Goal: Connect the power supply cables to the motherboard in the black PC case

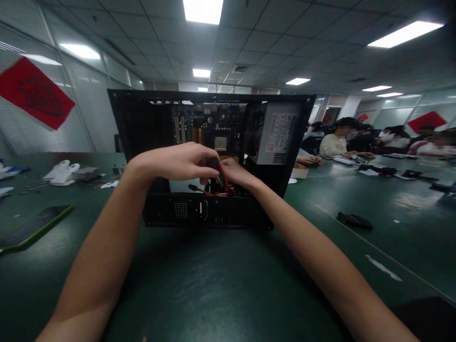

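A black computer case (210,221) stands with its side open towards me, showing a motherboard (228,126) inside and a silver power supply (280,135) at the upper right. My left hand (181,159) reaches in from the left, its fingers closed on a bundle of power cables (223,176) with red, green and black wires. Beside it, my right hand (238,172) is inside the case, its fingers curled behind the wires; their tips are hidden. A small black connector (193,187) on orange and red wires hangs loose below my left hand.
The green table (228,285) carries a black tray with a green edge (37,228) at left. Behind it lie white gloves (62,171) and a grey box (86,174). To the right are a black bundle (354,220) and a cardboard box (299,171). Several people sit further off.
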